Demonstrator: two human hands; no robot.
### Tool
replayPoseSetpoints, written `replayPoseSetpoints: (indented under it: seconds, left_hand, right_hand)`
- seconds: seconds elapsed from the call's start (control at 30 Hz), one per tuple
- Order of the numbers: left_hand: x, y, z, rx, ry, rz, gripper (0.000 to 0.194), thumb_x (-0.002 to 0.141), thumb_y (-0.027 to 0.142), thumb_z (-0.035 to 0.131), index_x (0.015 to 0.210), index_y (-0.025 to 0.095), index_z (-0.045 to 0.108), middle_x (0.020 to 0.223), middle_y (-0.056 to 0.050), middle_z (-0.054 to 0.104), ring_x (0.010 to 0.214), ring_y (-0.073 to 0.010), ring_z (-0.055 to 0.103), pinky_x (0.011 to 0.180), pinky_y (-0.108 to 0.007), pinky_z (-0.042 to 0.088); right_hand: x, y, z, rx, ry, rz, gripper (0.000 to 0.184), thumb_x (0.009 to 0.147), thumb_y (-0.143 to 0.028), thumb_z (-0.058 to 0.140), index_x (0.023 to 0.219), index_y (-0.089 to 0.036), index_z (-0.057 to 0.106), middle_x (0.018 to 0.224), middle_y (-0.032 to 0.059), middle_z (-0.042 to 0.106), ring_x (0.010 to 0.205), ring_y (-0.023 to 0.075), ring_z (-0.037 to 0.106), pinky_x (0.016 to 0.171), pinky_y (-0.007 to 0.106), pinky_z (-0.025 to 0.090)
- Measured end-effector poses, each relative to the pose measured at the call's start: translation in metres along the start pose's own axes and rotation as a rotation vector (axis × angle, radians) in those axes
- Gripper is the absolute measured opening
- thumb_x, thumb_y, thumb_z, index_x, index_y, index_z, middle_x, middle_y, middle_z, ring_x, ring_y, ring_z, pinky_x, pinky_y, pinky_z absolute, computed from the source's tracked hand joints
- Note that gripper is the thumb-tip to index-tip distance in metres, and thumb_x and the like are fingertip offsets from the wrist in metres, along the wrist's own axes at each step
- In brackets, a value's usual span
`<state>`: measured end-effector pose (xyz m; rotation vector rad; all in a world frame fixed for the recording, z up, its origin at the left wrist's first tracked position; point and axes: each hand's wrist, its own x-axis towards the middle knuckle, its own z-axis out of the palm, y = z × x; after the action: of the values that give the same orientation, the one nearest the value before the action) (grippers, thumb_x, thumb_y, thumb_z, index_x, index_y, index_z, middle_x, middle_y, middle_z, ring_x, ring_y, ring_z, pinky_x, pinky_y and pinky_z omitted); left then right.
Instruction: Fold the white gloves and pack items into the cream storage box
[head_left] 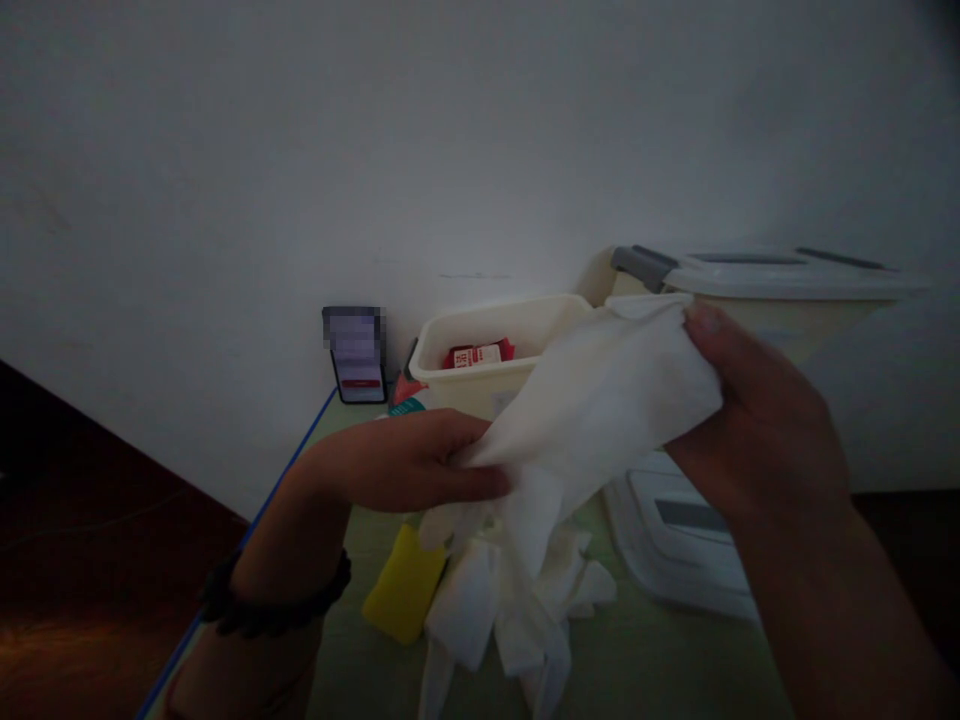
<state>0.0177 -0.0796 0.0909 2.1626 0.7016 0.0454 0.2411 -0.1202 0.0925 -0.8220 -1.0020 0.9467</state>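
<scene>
Between my hands a thin white glove (pixel 607 400) is stretched out above the table. My right hand (pixel 772 420) pinches its wide cuff end at the upper right, thumb on top. At the lower left, my left hand (pixel 412 460) grips the narrower end between thumb and fingers. Loose finger-like parts hang below it. Underneath lies a crumpled pile of white gloves (pixel 525 610) on the table. A yellow sponge (pixel 405 585) rests left of the pile, below my left hand.
An open cream bin (pixel 435 345) holding a red packet (pixel 480 354) stands against the wall. To its right is a lidded box (pixel 795 280) with grey handles. A loose lid (pixel 675 560) lies on the green table (pixel 645 660). A phone (pixel 360 360) leans on the wall.
</scene>
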Motion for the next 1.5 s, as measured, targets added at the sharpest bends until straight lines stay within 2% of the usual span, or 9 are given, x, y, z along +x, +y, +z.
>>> replayPoseSetpoints:
  seconds: [0.07,0.17,0.27,0.4,0.6,0.8,0.93,1.27,1.5]
  left_hand:
    - [0.001,0.001,0.001,0.007,0.038,0.033,0.029,0.09,0.039,0.052,0.092,0.013,0.065,0.087,-0.002,0.069,0.076,-0.0137,0.061,0.066,-0.022,0.047]
    - [0.003,0.004,0.003,-0.011,0.083,0.112,0.027,0.087,0.038,0.057,0.1,0.016,0.063,0.096,-0.004,0.07,0.085,-0.0161,0.064,0.073,-0.024,0.048]
    - [0.003,0.007,0.005,-0.084,0.156,0.214,0.035,0.085,0.037,0.061,0.113,0.017,0.056,0.106,-0.005,0.068,0.092,-0.0162,0.064,0.078,-0.024,0.049]
    - [0.002,0.012,0.006,-0.059,0.279,0.276,0.025,0.088,0.035,0.058,0.107,0.018,0.057,0.099,-0.002,0.067,0.088,-0.0133,0.061,0.077,-0.021,0.048]
    - [-0.001,0.016,0.006,-0.019,0.364,0.21,0.026,0.094,0.039,0.046,0.097,0.019,0.064,0.083,0.001,0.064,0.074,-0.011,0.056,0.066,-0.019,0.045]
    - [0.0,0.018,0.007,0.003,0.423,0.214,0.031,0.093,0.04,0.047,0.081,0.018,0.064,0.069,0.002,0.058,0.064,-0.0102,0.05,0.058,-0.019,0.041]
    - [0.0,0.019,0.007,-0.016,0.446,0.229,0.03,0.092,0.038,0.049,0.078,0.017,0.064,0.069,0.002,0.059,0.064,-0.0099,0.051,0.059,-0.018,0.042]
    - [0.003,0.013,0.008,-0.055,0.625,0.233,0.022,0.083,0.038,0.063,0.08,0.017,0.068,0.072,0.001,0.065,0.067,-0.0107,0.058,0.06,-0.019,0.046]
    - [0.005,0.012,0.008,-0.092,0.643,0.22,0.022,0.085,0.039,0.06,0.087,0.02,0.072,0.068,0.0,0.067,0.08,-0.0166,0.064,0.067,-0.023,0.05]
  right_hand:
    - [-0.003,0.0,0.0,-0.013,-0.07,0.053,0.008,0.079,-0.03,0.067,0.074,-0.025,0.068,0.068,-0.0023,0.061,0.055,0.0095,0.054,0.047,0.02,0.045]
    - [-0.01,0.003,0.002,-0.073,-0.247,0.131,0.007,0.077,-0.031,0.072,0.077,-0.024,0.069,0.064,-0.0029,0.059,0.05,0.0085,0.05,0.042,0.019,0.041]
    - [-0.015,0.007,0.005,-0.121,-0.422,0.153,0.005,0.082,-0.029,0.069,0.083,-0.024,0.068,0.069,-0.0029,0.061,0.055,0.0079,0.053,0.047,0.018,0.043]
    - [-0.017,0.009,0.007,-0.196,-0.525,0.138,0.006,0.087,-0.025,0.063,0.083,-0.022,0.066,0.071,-0.0036,0.06,0.058,0.0052,0.051,0.05,0.014,0.041]
    - [-0.017,0.009,0.008,-0.349,-0.557,0.091,0.01,0.086,-0.029,0.062,0.083,-0.02,0.065,0.071,-0.0021,0.058,0.059,0.0077,0.049,0.05,0.018,0.04]
    - [-0.016,0.01,0.006,-0.316,-0.583,0.095,0.007,0.084,-0.027,0.065,0.083,-0.02,0.065,0.074,-0.0016,0.061,0.062,0.0078,0.052,0.052,0.017,0.042]
    - [-0.016,0.01,0.006,-0.297,-0.579,0.093,0.009,0.082,-0.027,0.068,0.083,-0.02,0.064,0.076,-0.0012,0.063,0.063,0.0081,0.054,0.053,0.017,0.044]
    - [-0.016,0.01,0.008,-0.348,-0.551,0.098,0.011,0.085,-0.03,0.064,0.082,-0.019,0.063,0.07,-0.0023,0.058,0.058,0.0074,0.048,0.049,0.018,0.038]
    - [-0.016,0.011,0.008,-0.417,-0.52,0.045,0.017,0.086,-0.032,0.061,0.076,-0.019,0.058,0.064,-0.0041,0.048,0.055,0.0071,0.041,0.046,0.018,0.033]
